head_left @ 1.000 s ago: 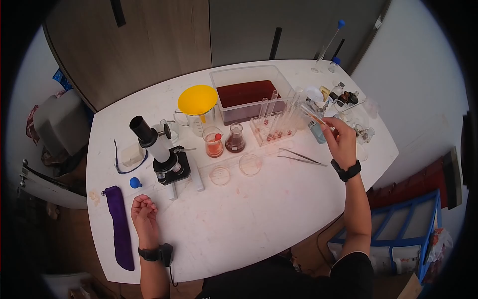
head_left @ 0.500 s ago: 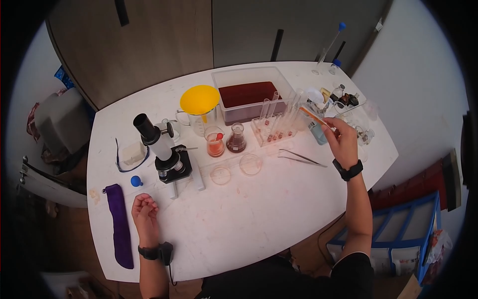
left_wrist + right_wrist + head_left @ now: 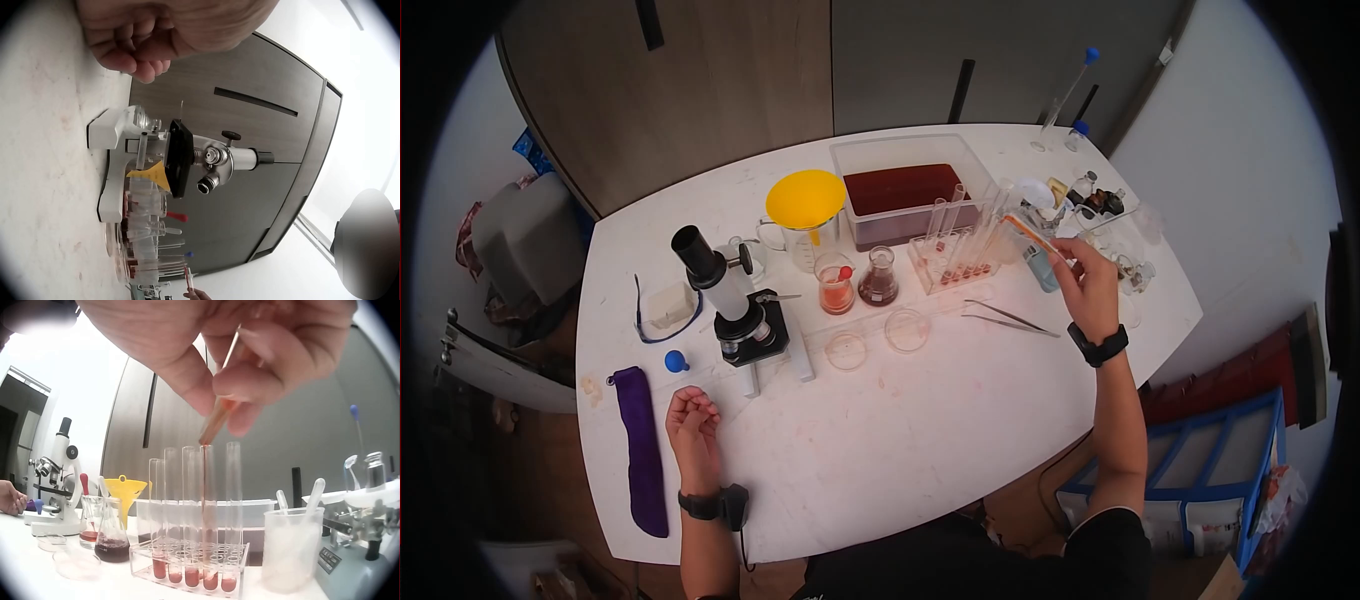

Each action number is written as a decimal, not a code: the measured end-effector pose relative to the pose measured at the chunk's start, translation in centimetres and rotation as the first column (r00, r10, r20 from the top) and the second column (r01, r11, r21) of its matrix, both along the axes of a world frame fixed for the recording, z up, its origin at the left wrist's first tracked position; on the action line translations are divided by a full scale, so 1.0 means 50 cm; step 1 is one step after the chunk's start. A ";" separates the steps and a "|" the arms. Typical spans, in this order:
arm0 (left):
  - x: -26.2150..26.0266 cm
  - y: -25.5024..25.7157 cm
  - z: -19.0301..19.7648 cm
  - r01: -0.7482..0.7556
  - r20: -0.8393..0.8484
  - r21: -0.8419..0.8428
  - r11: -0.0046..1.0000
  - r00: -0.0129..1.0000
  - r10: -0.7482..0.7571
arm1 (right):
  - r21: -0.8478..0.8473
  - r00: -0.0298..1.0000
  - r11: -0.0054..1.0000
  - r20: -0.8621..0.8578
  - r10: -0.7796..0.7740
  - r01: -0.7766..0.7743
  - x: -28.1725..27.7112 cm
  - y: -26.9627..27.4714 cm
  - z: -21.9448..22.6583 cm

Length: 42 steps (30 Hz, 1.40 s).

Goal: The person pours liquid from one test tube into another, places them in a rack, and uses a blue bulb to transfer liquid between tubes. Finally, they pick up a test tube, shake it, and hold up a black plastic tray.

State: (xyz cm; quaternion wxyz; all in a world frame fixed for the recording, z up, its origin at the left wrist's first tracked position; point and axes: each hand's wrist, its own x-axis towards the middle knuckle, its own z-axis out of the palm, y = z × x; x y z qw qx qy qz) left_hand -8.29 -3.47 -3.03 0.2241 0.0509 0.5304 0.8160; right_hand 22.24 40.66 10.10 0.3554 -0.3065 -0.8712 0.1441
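Tilted in my right hand (image 3: 1090, 280) is a glass test tube (image 3: 216, 424) holding orange-red liquid, pinched between thumb and fingers. Its lower end meets the mouth of an upright test tube (image 3: 207, 481), where a thin red streak runs down inside. That tube stands among several in a clear rack (image 3: 242, 562), each with a little red liquid at the bottom. Over by the microscope (image 3: 725, 295), my left hand (image 3: 692, 425) rests at the table with loosely curled fingers and holds nothing. A purple cloth pouch (image 3: 640, 450) lies to its left.
Two flasks with red (image 3: 837, 290) and dark liquid (image 3: 879, 285) stand left of the rack. Behind are a yellow funnel (image 3: 805, 195) and a plastic tub (image 3: 855, 150). Tweezers (image 3: 1010, 318) and petri dishes (image 3: 907, 330) lie in front. A beaker (image 3: 290, 550) stands right of the rack.
In the right hand's test tube the orange liquid has run toward the far, lower end. Both hands stay almost in place; the head view has shifted slightly.
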 end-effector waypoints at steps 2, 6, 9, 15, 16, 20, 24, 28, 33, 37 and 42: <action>-0.001 0.000 -0.001 -0.003 -0.001 -0.004 1.000 1.000 0.003 | -0.065 0.999 0.998 -0.032 -0.011 0.009 -0.001 -0.001 -0.011; -0.002 0.000 -0.003 -0.004 0.007 0.002 1.000 1.000 0.004 | -0.096 0.998 0.995 -0.063 -0.019 0.013 -0.004 0.002 -0.036; -0.002 0.001 -0.001 -0.006 0.008 -0.003 1.000 1.000 0.006 | -0.149 0.994 0.989 -0.113 -0.006 -0.011 -0.008 -0.002 -0.048; 0.001 0.005 0.004 -0.017 0.011 -0.010 1.000 1.000 0.017 | -0.179 0.977 0.984 -0.211 -0.020 -0.019 -0.016 -0.003 -0.066; 0.001 0.006 0.004 -0.022 0.014 -0.008 1.000 1.000 0.022 | -0.222 0.965 0.974 -0.260 -0.022 -0.038 -0.016 0.000 -0.072; 0.000 0.005 0.006 -0.025 0.021 -0.003 1.000 0.999 0.025 | -0.312 0.904 0.940 -0.428 -0.008 -0.139 -0.019 0.015 -0.096; -0.002 0.003 0.005 -0.021 0.031 0.006 1.000 0.999 0.021 | -0.335 0.884 0.931 -0.466 -0.027 -0.148 -0.024 0.004 -0.102; 0.001 0.004 0.008 -0.019 0.038 0.038 0.999 0.999 0.018 | -0.382 0.867 0.910 -0.495 -0.054 -0.162 -0.020 -0.012 -0.101; 0.001 0.006 0.008 -0.016 0.039 0.044 0.999 0.999 0.014 | -0.408 0.854 0.890 -0.518 -0.043 -0.203 -0.006 -0.025 -0.095; 0.001 0.005 0.005 -0.013 0.029 0.050 0.999 1.000 0.012 | -0.404 0.837 0.885 -0.546 -0.030 -0.232 0.001 -0.029 -0.096; -0.001 0.004 0.003 -0.009 0.028 0.050 0.999 1.000 0.008 | -0.403 0.847 0.885 -0.532 -0.019 -0.233 0.003 -0.028 -0.103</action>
